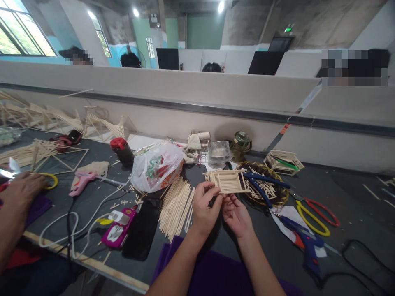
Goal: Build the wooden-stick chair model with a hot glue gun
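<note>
A small wooden stick frame (230, 181) is held up in front of me over the dark table. My left hand (206, 204) grips its lower left corner between thumb and fingers. Just under the frame's lower edge is my right hand (236, 216), palm turned up, its fingers curled and their tips close to the frame; whether they pinch anything is too small to tell. Loose wooden sticks (175, 209) lie fanned out left of my hands. Behind the frame, to the right, sits a round woven basket (277, 198) with short stick pieces and blue-handled pliers on it.
A blue glue gun (304, 236) and red-and-yellow-handled scissors (319, 218) lie at right. Left are a black phone (142, 230), a plastic bag (157, 166), a pink glue gun (82, 181) and a red-lidded jar (121, 151). Another person's hand (26, 189) is at far left.
</note>
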The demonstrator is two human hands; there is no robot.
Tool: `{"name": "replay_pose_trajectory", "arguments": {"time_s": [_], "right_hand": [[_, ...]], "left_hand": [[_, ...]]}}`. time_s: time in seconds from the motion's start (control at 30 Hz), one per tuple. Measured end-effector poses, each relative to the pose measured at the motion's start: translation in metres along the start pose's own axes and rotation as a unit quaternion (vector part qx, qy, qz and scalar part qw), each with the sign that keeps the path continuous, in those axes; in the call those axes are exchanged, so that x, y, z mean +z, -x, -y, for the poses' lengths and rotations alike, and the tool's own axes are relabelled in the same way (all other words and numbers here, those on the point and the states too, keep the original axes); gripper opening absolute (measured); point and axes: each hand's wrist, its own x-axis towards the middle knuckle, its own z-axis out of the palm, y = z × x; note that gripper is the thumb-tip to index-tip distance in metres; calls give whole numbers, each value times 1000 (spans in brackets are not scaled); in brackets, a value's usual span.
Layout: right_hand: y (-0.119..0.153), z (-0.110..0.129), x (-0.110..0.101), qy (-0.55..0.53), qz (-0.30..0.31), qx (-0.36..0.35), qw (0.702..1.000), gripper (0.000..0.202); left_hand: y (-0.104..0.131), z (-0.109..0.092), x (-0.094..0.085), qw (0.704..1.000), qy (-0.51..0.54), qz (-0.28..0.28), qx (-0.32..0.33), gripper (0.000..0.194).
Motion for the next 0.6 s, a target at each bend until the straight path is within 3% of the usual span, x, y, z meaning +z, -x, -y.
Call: {"name": "replay_pose_trajectory", "arguments": {"time_s": [0.13, 0.4, 0.5, 0.6], "right_hand": [[3, -3, 9, 35, 3, -68, 997, 17], [14, -7, 30, 79, 37, -158, 984, 55], [14, -8, 32, 105, 36, -195, 974, 54], [12, -9, 30, 131, 18, -224, 966, 40]], "left_hand": [[1, 3, 2, 1000, 11, -4, 12, 21], [2, 6, 4, 999, 31, 5, 29, 27], [3, 6, 4, 999, 36, 15, 34, 28], [4, 7, 6, 998, 43, 21, 38, 29]]}}
